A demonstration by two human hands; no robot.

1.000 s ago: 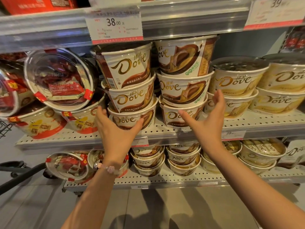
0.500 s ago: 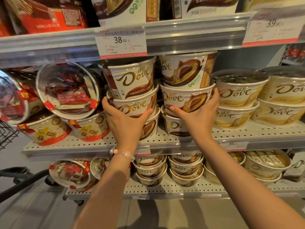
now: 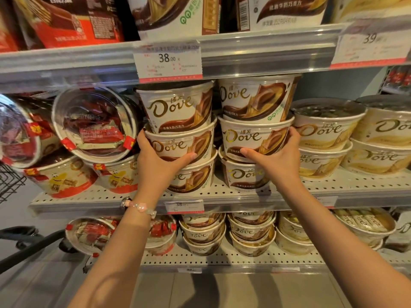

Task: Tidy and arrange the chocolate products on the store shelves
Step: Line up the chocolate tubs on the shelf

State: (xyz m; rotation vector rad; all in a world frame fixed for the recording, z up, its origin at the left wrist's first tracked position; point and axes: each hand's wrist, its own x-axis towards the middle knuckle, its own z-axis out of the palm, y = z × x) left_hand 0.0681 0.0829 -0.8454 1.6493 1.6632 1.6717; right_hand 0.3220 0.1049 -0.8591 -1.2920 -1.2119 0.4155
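Closest to us are two bare arms reaching up to the middle shelf [image 3: 222,192]. The left hand [image 3: 160,161] has its fingers curled round the middle tub [image 3: 180,145] of the left brown stack, thumb on the front. The right hand [image 3: 280,158] grips the middle tub [image 3: 251,138] of the right brown stack the same way, thumb on the front and fingers round its far side.

Both stacks are three tubs high and stand side by side, just touching. The tubs are white and brown with gold "Dove" writing. Most names face out, but the top right tub [image 3: 255,98] is turned a bit, so its name sits off to one side. I think the job is only partly done: these two stacks look nearly straight.

Farther left, the clear-lidded red tubs [image 3: 93,123] lie tipped on their sides on other tubs, so they likely need fixing. Farther right, the yellow tubs [image 3: 324,132] sit in neat stacks.
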